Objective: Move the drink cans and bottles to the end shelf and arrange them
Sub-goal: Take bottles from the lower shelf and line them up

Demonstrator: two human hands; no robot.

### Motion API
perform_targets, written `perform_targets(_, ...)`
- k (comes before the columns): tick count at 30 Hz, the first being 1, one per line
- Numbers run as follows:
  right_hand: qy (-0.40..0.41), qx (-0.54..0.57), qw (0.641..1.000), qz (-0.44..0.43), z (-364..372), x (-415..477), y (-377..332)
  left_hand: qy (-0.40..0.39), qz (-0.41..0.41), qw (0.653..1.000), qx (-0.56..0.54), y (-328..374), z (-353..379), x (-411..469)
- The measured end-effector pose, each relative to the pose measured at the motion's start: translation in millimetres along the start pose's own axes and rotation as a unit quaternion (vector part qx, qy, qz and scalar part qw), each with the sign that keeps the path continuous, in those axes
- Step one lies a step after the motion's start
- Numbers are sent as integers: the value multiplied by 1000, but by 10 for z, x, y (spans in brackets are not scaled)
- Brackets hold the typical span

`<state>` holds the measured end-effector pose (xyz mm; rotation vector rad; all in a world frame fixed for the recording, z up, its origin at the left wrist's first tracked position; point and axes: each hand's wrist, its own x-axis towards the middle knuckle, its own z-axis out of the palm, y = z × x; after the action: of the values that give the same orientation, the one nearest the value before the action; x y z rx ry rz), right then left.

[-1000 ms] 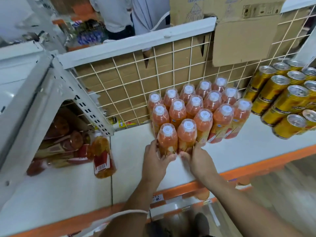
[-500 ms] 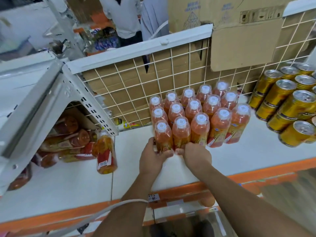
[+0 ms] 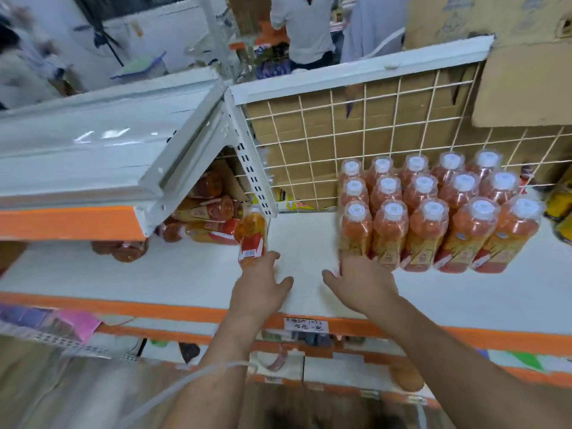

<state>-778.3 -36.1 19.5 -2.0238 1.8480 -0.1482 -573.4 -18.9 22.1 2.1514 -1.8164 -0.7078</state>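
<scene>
Holds spread left hand [image 3: 260, 292] at lone plastic bottle [image 3: 252, 235]; rests open right hand [image 3: 363, 284] (fingertips blurred) against glossy white-capped bottles [image 3: 433, 224].

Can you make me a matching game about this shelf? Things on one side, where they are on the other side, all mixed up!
Things
1. lone bottle
2. bottle block
3. price tag
4. lying bottles

Places
A. on the orange shelf edge
B. under the white upper shelf
C. standing next to the left hand
D. in rows before the wire grid, with the right hand at its front corner

Pairs: 1-C, 2-D, 3-A, 4-B
</scene>
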Motion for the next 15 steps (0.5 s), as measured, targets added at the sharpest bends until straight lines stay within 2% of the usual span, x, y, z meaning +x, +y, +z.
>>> perform_targets(5, -2, -27, 995, -93, 77, -25, -789, 21, -6, 999, 34, -594, -579, -237)
perform_targets(9, -16, -33, 992, -121, 316, -73, -1562, 47, 2, 999, 26, -1245, -1008, -458)
perform_targets(15, -23, -93, 979, -177, 796, -185, -2688, 80, -15, 994, 75, -2309, -1544, -705)
